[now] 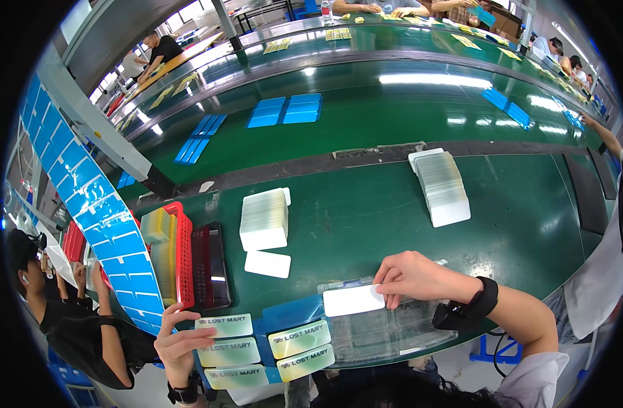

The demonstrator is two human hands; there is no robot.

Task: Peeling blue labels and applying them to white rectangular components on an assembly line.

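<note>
My right hand pinches a white blank card by its right edge. The card is held flat over a clear plastic jig at the table's front edge. My left hand grips the left edge of a blue film sheet, its fingers lying over a printed green-yellow card. Several such printed cards lie in two columns on the film. Beyond them stand two stacks of pale cards, a left stack and a right stack. One loose white card lies before the left stack.
A long blue film strip hangs down at the left. Beside it are a red basket holding cards and a dark tray. A green conveyor carrying blue sheets runs behind. Co-workers sit left, right and across.
</note>
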